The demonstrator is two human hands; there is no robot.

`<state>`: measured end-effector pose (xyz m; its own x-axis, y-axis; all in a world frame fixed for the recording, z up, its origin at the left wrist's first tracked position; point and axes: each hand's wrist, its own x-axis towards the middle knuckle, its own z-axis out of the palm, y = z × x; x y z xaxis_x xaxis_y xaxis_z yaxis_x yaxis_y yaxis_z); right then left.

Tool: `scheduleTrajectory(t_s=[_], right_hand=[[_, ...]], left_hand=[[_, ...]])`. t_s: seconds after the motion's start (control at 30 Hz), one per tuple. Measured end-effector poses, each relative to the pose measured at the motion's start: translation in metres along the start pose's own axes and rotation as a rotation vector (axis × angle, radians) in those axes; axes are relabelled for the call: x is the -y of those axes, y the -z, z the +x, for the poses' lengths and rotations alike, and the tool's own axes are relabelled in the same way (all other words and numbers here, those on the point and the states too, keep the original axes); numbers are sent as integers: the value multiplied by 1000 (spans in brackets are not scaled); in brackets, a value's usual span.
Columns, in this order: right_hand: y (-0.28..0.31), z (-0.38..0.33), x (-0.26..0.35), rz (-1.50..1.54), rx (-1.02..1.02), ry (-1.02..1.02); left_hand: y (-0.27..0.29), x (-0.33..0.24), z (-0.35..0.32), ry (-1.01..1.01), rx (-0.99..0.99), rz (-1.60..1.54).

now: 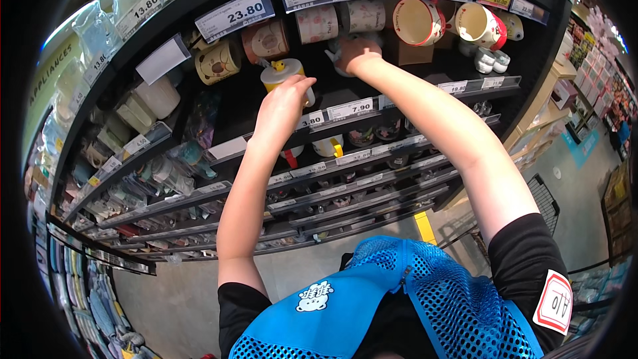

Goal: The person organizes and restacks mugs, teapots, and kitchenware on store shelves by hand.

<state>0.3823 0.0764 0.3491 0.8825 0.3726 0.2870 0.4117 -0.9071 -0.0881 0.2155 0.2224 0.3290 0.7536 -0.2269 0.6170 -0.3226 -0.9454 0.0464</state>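
Note:
A white mug with a yellow lid (282, 68), topped by a small yellow figure, stands on the upper shelf. My left hand (286, 101) is closed at its near side, fingers bent beside the white handle. Deeper on that shelf, to the right, my right hand (359, 53) reaches in, fingers curled down around a pale whitish thing (340, 65). The hand covers most of that thing, so its kind does not show. Behind my hands stand patterned mugs, among them a pink one (317, 24) and a pale one with a printed design (365, 16).
Cream bear-face mug (216, 65) stands at the left; red-rimmed mugs (419, 22) lie with mouths outward at the right, beside a brown box (415, 52). White paw-shaped item (492, 60) sits near the shelf's right end. Price-tag rails (352, 110) edge the shelves. A black cart (541, 203) stands behind.

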Motion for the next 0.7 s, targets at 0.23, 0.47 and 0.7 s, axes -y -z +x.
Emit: scheduleTrajectory(t_s=[0.23, 0.47, 0.7], right_hand=[[-5, 15, 1, -162, 29, 7], [17, -23, 9, -225, 106, 16], [24, -84, -44, -35, -24, 115]], left_hand=[[0, -8, 2, 13, -2, 6], [-2, -4, -4, 2, -18, 50], [2, -16, -10, 48, 31, 3]])
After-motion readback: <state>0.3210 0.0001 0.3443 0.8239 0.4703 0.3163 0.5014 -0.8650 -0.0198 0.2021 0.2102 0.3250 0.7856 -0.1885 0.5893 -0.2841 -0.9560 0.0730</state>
